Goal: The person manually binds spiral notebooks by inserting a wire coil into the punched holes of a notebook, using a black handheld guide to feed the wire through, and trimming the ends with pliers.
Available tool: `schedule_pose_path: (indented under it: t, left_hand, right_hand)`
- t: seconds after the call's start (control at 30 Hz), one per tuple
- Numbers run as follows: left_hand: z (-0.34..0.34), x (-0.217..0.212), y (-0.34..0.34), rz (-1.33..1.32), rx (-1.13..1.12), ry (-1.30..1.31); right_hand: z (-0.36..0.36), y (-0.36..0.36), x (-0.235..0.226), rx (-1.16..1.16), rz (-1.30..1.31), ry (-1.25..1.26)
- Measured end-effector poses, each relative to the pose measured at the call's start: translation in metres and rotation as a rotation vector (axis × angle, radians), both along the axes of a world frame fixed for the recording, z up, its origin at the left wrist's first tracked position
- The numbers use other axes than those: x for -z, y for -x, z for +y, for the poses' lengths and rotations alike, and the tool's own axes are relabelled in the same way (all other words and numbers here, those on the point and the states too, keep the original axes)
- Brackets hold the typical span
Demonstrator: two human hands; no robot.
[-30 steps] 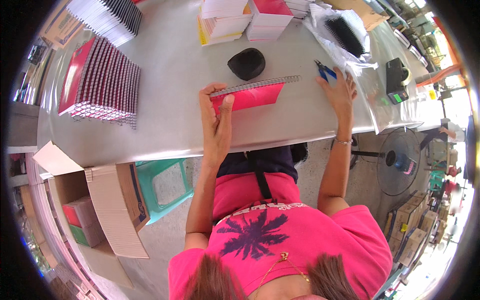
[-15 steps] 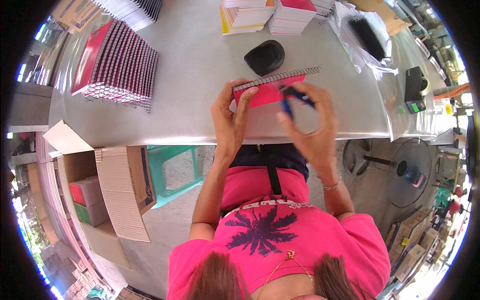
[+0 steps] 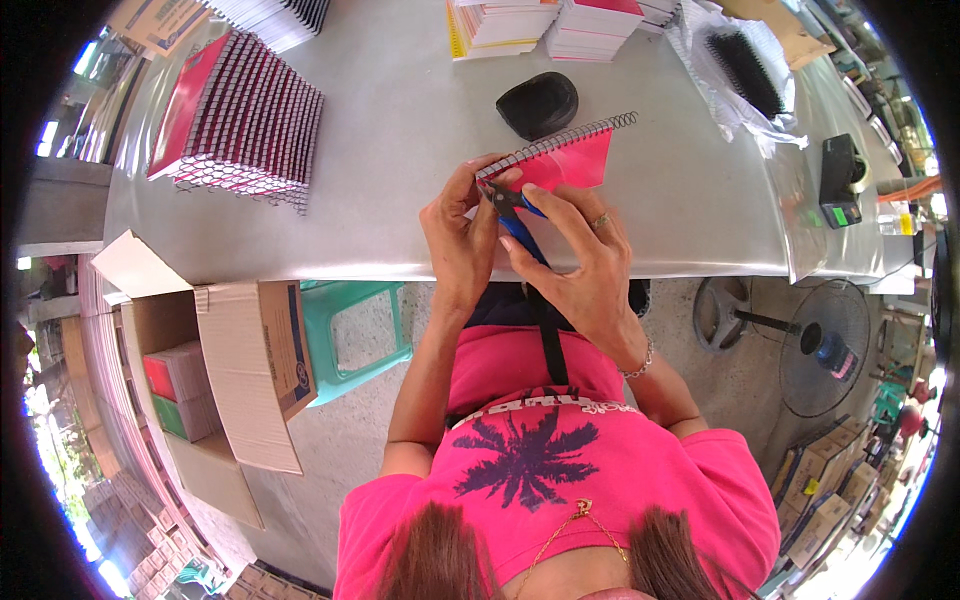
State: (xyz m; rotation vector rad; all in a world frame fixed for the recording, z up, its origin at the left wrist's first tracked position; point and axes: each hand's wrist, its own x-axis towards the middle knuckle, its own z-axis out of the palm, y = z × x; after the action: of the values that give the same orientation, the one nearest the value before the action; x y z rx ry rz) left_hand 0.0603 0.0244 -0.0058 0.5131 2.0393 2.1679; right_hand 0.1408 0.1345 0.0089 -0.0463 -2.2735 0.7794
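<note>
A spiral notebook (image 3: 582,160) with a pink-red cover is held tilted over the table, its black wire coil along the upper edge and jutting past the right corner. My left hand (image 3: 458,235) grips it at the left end, thumb and fingers closed about the coil's end. Closed around blue-handled cutting pliers (image 3: 507,203), my right hand (image 3: 590,258) has their dark jaws at that same left end of the coil. Whether the jaws touch the wire is hidden by my fingers. A black rounded, flat thing (image 3: 538,105) lies just beyond the notebook.
A tall stack of red spiral notebooks (image 3: 240,125) stands at the left. Farther back are piles of unbound booklets (image 3: 595,30) and black coils on white wrapping (image 3: 745,75). A black tape dispenser (image 3: 840,180) sits far right. Below are an open carton (image 3: 250,370), green stool (image 3: 360,365) and fan (image 3: 820,345).
My right hand has brought the pliers from the notebook's right part leftward to the coil's left end. The notebook has tilted more, its right end raised. My left hand keeps its hold.
</note>
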Motion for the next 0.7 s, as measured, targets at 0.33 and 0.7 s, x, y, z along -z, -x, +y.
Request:
schedule_pose_path:
  t: [0.33, 0.7]
  left_hand:
    - [-0.007, -0.001, -0.009, 0.350, -0.151, 0.300]
    - [-0.084, -0.131, 0.065, 0.554, -0.681, 0.207]
  right_hand:
    - [0.010, -0.012, -0.028, -0.823, -0.660, 1.751]
    - [0.131, 0.005, -0.018, 0.129, -0.498, 0.036]
